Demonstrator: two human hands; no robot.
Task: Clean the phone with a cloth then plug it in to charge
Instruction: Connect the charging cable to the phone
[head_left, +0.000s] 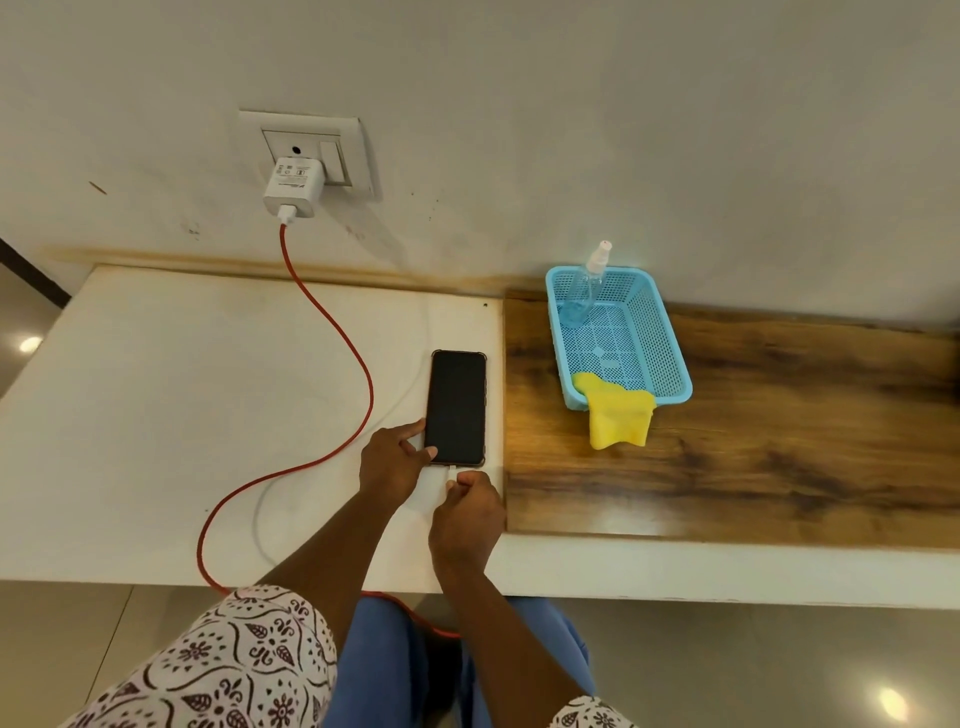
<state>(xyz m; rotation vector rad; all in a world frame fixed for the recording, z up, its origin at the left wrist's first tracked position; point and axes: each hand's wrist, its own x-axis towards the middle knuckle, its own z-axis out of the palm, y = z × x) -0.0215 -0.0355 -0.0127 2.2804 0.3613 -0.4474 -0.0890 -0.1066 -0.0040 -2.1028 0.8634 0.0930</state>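
Note:
A black phone (457, 405) lies face up on the white counter (156, 415), next to the wooden board. My left hand (395, 457) pinches its lower left corner between thumb and forefinger. My right hand (467, 514) grips the white cable plug (451, 472), which sits at the phone's bottom edge; whether it is fully seated I cannot tell. The red cable (332, 332) runs from a white charger (292, 187) in the wall socket (311, 150), loops across the counter and drops off the front edge. A yellow cloth (618, 415) hangs over the rim of a blue basket (670, 338).
The basket stands on a wooden board (779, 441) at the right and holds a clear spray bottle (587, 286) leaning in its far corner. The wall rises right behind the counter. The counter's front edge runs just below my hands.

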